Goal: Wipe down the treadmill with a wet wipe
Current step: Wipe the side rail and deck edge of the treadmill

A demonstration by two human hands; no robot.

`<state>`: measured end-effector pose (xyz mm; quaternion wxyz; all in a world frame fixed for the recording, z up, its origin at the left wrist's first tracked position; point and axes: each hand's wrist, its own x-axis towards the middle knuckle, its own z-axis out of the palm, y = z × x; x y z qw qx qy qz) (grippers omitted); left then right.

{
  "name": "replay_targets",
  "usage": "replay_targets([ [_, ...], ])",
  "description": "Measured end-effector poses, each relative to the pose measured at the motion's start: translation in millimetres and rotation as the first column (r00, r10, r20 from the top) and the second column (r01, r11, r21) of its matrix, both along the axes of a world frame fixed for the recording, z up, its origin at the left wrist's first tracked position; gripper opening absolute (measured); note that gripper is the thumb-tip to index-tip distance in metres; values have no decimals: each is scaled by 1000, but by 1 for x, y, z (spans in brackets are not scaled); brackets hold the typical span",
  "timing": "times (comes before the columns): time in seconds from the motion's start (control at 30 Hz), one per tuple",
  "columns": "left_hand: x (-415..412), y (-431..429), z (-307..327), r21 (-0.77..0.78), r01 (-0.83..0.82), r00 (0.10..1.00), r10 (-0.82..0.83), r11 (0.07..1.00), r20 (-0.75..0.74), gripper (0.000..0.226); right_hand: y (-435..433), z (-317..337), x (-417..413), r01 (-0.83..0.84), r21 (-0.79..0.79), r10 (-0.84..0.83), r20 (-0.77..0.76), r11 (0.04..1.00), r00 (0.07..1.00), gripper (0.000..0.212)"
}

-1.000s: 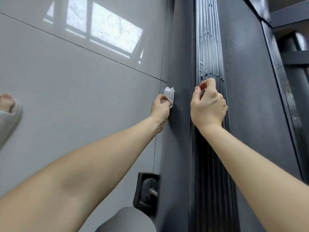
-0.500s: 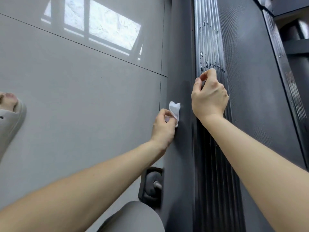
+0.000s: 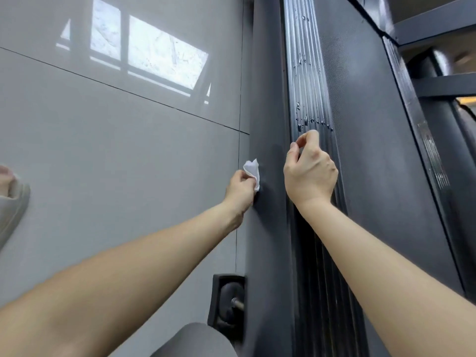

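Observation:
The dark treadmill runs away from me, with its smooth side panel [image 3: 268, 99], a ribbed foot rail [image 3: 306, 81] and the textured belt [image 3: 365, 124]. My left hand [image 3: 239, 190] pinches a small crumpled white wet wipe [image 3: 252, 169] and holds it against the side panel. My right hand [image 3: 309, 173] rests on the ribbed rail with curled fingers, thumb close to the forefinger, and I see nothing in it. Wet droplets [image 3: 304, 122] sit on the rail just beyond its fingertips.
Glossy grey floor tiles [image 3: 116, 150] lie to the left, with a window reflection. A foot in a pale slipper [image 3: 10, 199] is at the left edge. A transport wheel [image 3: 228, 302] sits low on the treadmill's near end, beside my grey-clad knee [image 3: 193, 341].
My left hand slid the wipe along the side panel toward me, then back away a little. My right hand stayed on the ribbed rail.

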<state>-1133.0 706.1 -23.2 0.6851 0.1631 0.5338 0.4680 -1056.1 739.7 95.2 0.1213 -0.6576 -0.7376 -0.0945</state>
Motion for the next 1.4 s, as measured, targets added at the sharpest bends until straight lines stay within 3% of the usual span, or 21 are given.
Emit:
replay_targets([
  [0.07,10,-28,-9,-73,71,997,-70,995,16,19,-1,0,1,-9,-6,9,-28,1000,1000,16],
  [0.13,26,-69,-30,-236,182,975,-144,955,167,37,-4,1,4,-9,-26,7,-82,1000,997,20],
  [0.2,37,-91,-50,-409,261,938,-129,874,322,47,-6,1,6,7,-40,-13,-143,999,990,26],
  [0.27,39,-75,-54,-459,246,930,-73,854,361,38,-5,1,6,44,-60,-53,-153,997,987,28],
  [0.5,-19,102,-15,-257,-1,986,43,966,161,13,0,7,0,95,-139,-107,-80,986,991,30],
  [0.6,-34,132,-14,-167,-21,996,34,986,79,12,1,4,-1,87,-140,-98,-79,986,992,31],
  [0.67,-30,119,-26,-177,49,990,-25,983,136,19,1,6,-2,88,-132,-100,-87,987,991,32],
  [0.77,-12,63,-41,-339,278,930,-163,899,330,29,1,5,2,78,-91,-89,-115,993,989,35],
  [0.87,-7,39,-27,-425,322,901,-136,846,413,29,6,4,5,51,-65,-60,-137,997,989,37],
  [0.93,-17,62,-19,-412,246,936,-104,878,337,30,2,4,4,58,-69,-66,-120,996,991,39],
  [1.03,-40,123,-9,-194,65,995,-50,979,83,20,2,5,6,55,-82,-65,-123,995,990,41],
  [1.13,-47,143,3,18,-67,998,67,998,-16,9,2,3,3,74,-97,-85,-112,993,990,40],
  [1.23,-31,90,-12,13,-45,995,44,999,90,9,4,8,0,88,-115,-98,-81,989,992,38],
  [1.33,-24,12,-38,-95,172,940,-134,981,315,16,22,21,-4,140,-234,-167,-102,962,981,35],
  [1.4,-30,-6,-43,-105,282,899,-225,954,375,28,29,20,-9,153,-210,-180,-112,966,977,34],
])
